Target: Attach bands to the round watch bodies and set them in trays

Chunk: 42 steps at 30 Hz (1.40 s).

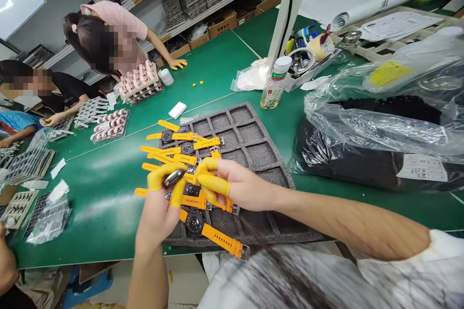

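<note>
While the left hand (159, 212) at lower centre pinches a dark watch body (174, 177) between capped fingertips, its long axis slanting up-right, the right hand (232, 186) just beside it curls loosely, gripping nothing, above the foam tray (253, 145).

A small dark watch case (174, 177), oval and glossy, is pinched between yellow-capped fingers (156, 178), tilted with its face up, just above a grey foam tray (250, 142). Across the tray's near-left compartments lie several finished watches (181, 147) with round black faces and bright orange straps, spread flat and overlapping in a loose stack.
</note>
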Tool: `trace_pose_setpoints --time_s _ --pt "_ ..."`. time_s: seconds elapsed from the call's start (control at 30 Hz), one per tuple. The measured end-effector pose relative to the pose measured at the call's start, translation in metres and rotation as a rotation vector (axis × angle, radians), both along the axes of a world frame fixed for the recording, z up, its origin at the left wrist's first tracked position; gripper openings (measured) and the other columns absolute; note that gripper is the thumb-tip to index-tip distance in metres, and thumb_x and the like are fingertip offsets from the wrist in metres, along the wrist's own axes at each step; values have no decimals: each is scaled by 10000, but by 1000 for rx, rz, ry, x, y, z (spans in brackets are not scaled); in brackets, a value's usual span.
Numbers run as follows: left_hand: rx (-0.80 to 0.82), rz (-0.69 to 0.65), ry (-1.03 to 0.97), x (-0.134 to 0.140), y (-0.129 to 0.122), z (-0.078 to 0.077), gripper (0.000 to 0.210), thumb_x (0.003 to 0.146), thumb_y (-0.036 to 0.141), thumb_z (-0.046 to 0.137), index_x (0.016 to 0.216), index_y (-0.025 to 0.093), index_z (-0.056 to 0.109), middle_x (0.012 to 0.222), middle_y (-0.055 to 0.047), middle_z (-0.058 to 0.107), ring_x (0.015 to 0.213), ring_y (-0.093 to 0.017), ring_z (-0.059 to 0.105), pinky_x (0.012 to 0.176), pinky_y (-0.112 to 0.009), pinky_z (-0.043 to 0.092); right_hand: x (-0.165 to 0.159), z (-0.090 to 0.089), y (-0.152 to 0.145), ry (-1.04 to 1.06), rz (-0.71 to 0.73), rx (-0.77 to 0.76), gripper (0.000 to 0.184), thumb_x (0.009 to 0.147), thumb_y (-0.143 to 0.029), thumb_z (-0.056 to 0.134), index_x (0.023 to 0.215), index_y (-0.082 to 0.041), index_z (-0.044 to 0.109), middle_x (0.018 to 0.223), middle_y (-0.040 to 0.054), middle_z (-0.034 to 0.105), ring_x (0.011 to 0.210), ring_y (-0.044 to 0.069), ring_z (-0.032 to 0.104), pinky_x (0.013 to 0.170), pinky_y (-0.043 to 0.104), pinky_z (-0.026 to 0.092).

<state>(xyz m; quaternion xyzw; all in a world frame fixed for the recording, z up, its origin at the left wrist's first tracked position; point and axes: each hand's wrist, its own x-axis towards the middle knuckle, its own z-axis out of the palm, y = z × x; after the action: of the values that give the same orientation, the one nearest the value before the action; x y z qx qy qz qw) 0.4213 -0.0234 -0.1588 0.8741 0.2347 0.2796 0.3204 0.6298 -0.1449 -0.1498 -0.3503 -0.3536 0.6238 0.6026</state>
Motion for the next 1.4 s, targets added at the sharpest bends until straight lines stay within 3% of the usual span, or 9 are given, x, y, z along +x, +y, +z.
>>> trace_pose_setpoints --time_s 0.1,0.17,0.53,0.8,1.0,1.13,1.27,1.33,1.4 --pt "120 -112 27 44 0 -9 467 1003 163 523 1464 230 548 1282 -126 713 1146 -243 712 1001 -412 607 -5 -11 3 -5 55 -34 417 906 -549 782 941 -182 587 643 -47 619 502 77 496 460 171 390" --pt "203 -169 24 55 0 -13 517 988 107 495 1485 236 556 1263 -117 729 1135 -242 714 1008 -411 602 -2 -17 6 -7 92 -68 432 885 -556 793 908 -179 582 636 -41 629 475 71 472 443 172 360" --pt "227 -125 -77 51 -1 -18 566 990 107 515 1524 291 546 1384 -119 656 1270 -273 640 1052 -434 555 0 -18 12 151 99 -141 476 781 -539 883 856 -187 572 556 -87 524 452 60 361 409 168 234" --pt "-84 -242 -152 43 -9 -23 480 1089 362 404 1551 282 508 1528 -139 483 1425 -315 470 1181 -500 431 -2 -12 9 201 31 -102 520 774 -596 879 813 -189 557 555 -99 470 443 57 322 408 196 203" --pt "34 -238 -187 52 -12 -22 404 1077 287 442 1465 289 554 1322 -114 586 1234 -263 580 1075 -465 503 -6 -13 10 190 29 -101 563 796 -669 844 849 -190 553 561 -104 437 470 62 300 445 203 208" --pt "100 -239 -135 50 -11 -16 406 1070 287 436 1459 262 552 1332 -131 572 1239 -275 577 1060 -476 507 -10 -17 9 146 11 -103 584 791 -700 825 892 -189 561 580 -106 416 489 67 288 463 200 231" --pt "113 -227 -101 42 -6 -20 416 1044 298 527 1455 240 558 1339 -147 613 1256 -291 600 1062 -476 508 11 -14 6 -184 46 -89 406 972 -589 651 940 -191 578 666 -38 559 545 122 476 506 227 387" --pt "74 -158 -169 39 -2 -27 368 1004 248 632 1371 256 622 1230 -110 682 1153 -257 659 998 -418 537 32 -10 6 -575 -14 26 216 1054 -353 522 1041 -175 644 892 56 689 786 195 632 677 296 524" --pt "-16 -110 -255 36 1 -34 264 957 222 722 1216 264 692 1069 -62 720 989 -214 697 898 -362 558 53 -8 8 -1033 -47 183 267 988 -118 503 1158 -176 700 1151 126 699 1104 265 629 928 414 543"
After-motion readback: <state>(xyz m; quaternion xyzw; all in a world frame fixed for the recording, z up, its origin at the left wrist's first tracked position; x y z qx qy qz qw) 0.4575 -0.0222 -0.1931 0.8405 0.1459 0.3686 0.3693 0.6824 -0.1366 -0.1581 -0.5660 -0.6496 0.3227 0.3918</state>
